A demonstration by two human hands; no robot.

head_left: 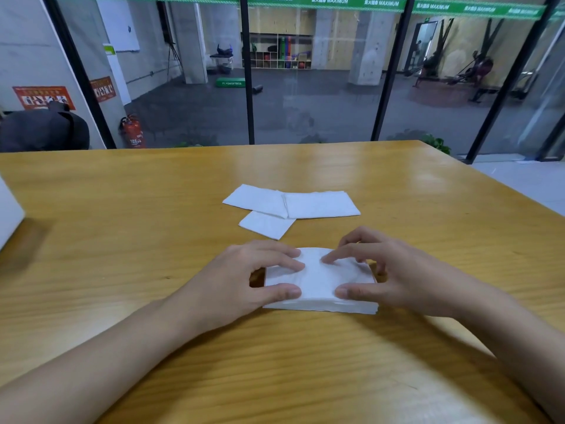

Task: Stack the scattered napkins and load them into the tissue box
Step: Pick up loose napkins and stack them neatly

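Note:
A white stack of napkins (319, 286) lies on the wooden table (122, 209) in front of me. My left hand (241, 280) grips its left end, fingers on top and thumb at the near edge. My right hand (394, 276) grips the right end the same way. Three loose white napkins lie flat just beyond: one at the back left (255, 199), one at the back right (321, 204), one nearer (264, 224), overlapping each other. A white object (9, 212) at the table's left edge may be the tissue box; only a corner of it shows.
The table's far edge runs in front of a glass wall with black posts (247, 87). A dark bag (42, 130) sits beyond the table at the far left. The table's right edge slants away at the right.

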